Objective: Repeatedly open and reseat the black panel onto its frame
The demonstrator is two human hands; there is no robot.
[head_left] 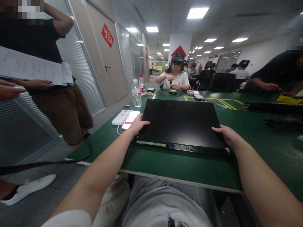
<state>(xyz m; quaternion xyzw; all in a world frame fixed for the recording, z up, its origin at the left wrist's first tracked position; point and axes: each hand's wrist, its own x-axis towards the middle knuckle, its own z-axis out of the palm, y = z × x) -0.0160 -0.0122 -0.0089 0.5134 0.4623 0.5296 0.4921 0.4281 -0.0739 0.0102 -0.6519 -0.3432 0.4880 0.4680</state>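
A flat black display panel [180, 123] lies in front of me on the green table, with its dark face up. Along its near edge runs a narrow strip with a green circuit board [151, 143] at the left and black frame parts to the right. My left hand [139, 125] grips the panel's left edge, thumb on top. At the right edge my right hand [226, 135] does the same, thumb resting on the face. The fingers of both hands are partly hidden beside and under the edges.
Left of the panel are a white box [119, 118], a lit phone [129, 121], and two water bottles, the nearer one clear [137, 94]. Dark parts [281, 123] lie at the right of the green table [184, 171]. One person works opposite, another at the right; someone stands at left holding papers [33, 66].
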